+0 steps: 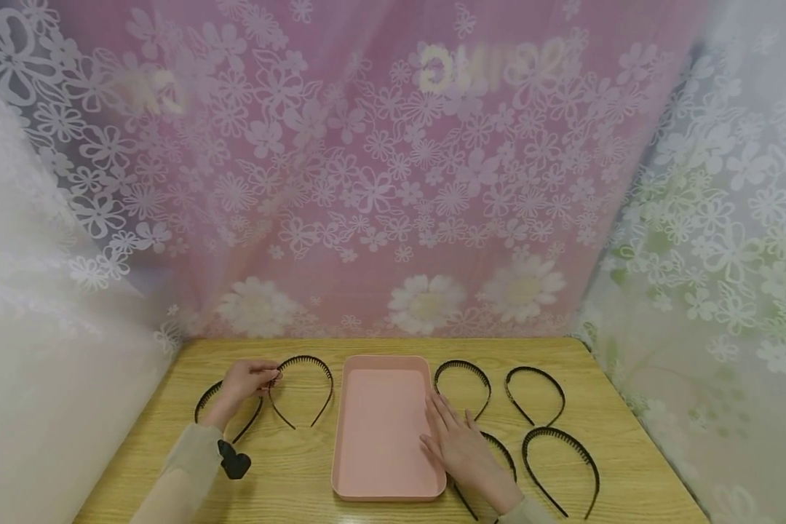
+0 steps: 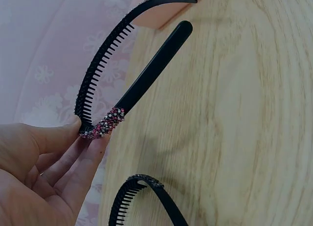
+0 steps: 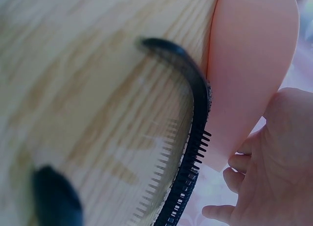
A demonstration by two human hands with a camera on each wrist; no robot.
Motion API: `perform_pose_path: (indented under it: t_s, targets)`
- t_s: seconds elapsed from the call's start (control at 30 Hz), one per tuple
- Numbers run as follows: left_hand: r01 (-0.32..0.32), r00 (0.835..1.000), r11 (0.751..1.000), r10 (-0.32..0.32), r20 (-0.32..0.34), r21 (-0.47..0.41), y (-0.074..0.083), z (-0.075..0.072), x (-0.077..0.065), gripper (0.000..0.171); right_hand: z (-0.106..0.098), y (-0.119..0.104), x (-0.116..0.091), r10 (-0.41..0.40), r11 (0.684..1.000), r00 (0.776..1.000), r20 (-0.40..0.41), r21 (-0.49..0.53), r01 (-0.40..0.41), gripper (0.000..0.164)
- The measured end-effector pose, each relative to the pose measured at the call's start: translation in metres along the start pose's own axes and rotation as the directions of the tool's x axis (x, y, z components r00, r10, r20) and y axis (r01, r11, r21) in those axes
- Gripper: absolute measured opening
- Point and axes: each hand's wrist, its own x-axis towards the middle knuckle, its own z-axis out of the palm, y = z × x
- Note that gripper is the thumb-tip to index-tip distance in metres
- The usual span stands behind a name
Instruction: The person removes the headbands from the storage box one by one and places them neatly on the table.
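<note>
My left hand [image 1: 241, 387] pinches a black toothed headband [image 2: 157, 64] between thumb and fingers at its curved side, where pink and silver beads cover it. Its two ends point toward me in the head view. Another black headband [image 2: 168, 199] lies on the table beneath that hand and forearm, partly hidden. My right hand [image 1: 461, 447] is at the right rim of the pink tray [image 1: 383, 429], fingers extended and holding nothing. Under its wrist sits a black headband [image 1: 503, 444], partly covered; in the right wrist view its teeth [image 3: 201, 146] show close beside the tray wall.
More black headbands lie right of the tray: one at the back [image 1: 461, 362], one farther right [image 1: 538, 370] and one in front of that [image 1: 563, 432]. The wooden table [image 1: 288, 473] meets a pink flowered curtain [image 1: 367, 218] behind, with pale curtains at both sides.
</note>
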Motion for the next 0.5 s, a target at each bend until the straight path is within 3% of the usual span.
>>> perform_pose_path:
  t_s: [0.27, 0.5]
  targets:
    - [0.003, 1.0, 0.998, -0.003, -0.004, 0.06, -0.009, 0.009, 0.006, 0.032, -0.009, -0.006, 0.0, -0.007, 1.0, 1.0, 0.02, 0.019, 0.006, 0.065]
    - [-0.014, 0.998, 0.979, 0.027, -0.061, 0.203, -0.013, 0.02, 0.007, 0.028, -0.012, -0.008, 0.0, 0.015, 0.999, 0.998, 0.068, 0.032, -0.018, 0.066]
